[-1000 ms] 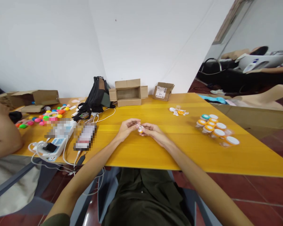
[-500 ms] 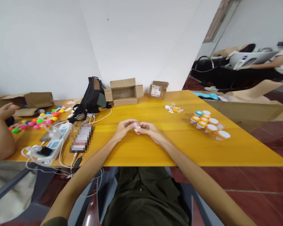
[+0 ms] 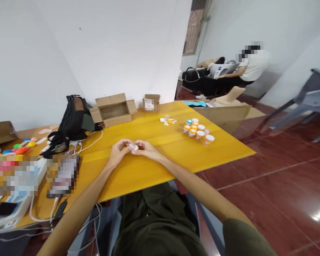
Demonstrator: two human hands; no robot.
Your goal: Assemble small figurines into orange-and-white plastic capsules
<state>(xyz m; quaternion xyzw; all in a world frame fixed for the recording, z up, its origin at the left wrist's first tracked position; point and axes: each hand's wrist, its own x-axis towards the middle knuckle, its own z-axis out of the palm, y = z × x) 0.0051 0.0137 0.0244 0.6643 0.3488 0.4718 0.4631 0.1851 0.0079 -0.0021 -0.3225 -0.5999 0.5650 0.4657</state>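
Note:
My left hand (image 3: 119, 150) and my right hand (image 3: 144, 149) meet over the middle of the yellow table (image 3: 154, 156). Between their fingertips they pinch a small clear and white piece (image 3: 133, 146) with a bit of orange. Both hands have curled fingers. A cluster of small jars with orange, white and teal lids (image 3: 198, 131) stands to the right of my hands. A few loose small white and orange parts (image 3: 168, 121) lie farther back.
An open cardboard box (image 3: 114, 109), a small labelled box (image 3: 150, 102) and a black backpack (image 3: 72, 122) sit at the back. Coloured round pieces (image 3: 14, 149), a power strip and cables lie at the left. A person sits far back right; a grey chair (image 3: 306, 106) stands at right.
The view has swung to the right, showing more red floor and the room beyond. My hands stay together on the small piece. The other person's arm at the left has left the view.

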